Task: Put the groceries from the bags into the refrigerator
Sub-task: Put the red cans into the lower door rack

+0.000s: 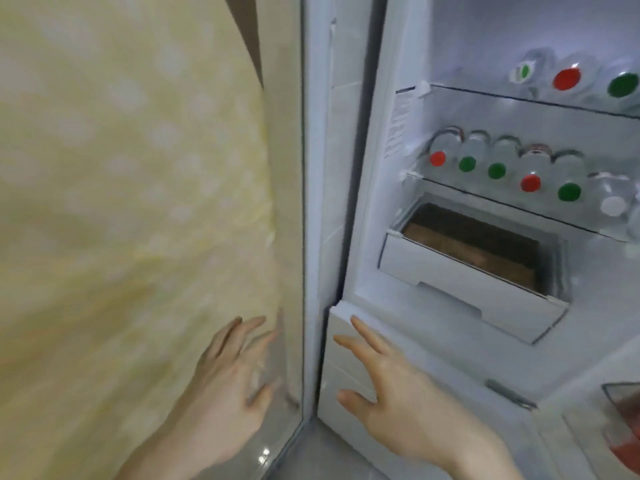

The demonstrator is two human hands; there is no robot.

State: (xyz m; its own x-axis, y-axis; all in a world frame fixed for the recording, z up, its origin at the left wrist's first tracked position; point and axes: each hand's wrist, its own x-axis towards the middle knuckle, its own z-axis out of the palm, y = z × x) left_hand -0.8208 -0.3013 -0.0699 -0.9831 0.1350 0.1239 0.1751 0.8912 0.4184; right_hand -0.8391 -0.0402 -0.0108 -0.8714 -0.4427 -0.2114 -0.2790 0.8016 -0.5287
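Refrigerator [363, 202] stands open just ahead and right of both empty hands; right hand [391, 393], fingers spread, is nearer, at its lower drawer front [343, 368]; left hand [232, 375], also spread, faces yellow curtain [121, 185]; capped bottles [498, 164] beyond.

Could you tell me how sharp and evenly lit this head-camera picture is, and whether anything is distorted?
Head view: soft throughout with motion blur, worst on the yellow patterned surface at left; the refrigerator interior is brightly lit, with glare washing out the bottles; the wide-angle lens bends the shelves and door frame; both hands, left hand and right hand, are slightly smeared.
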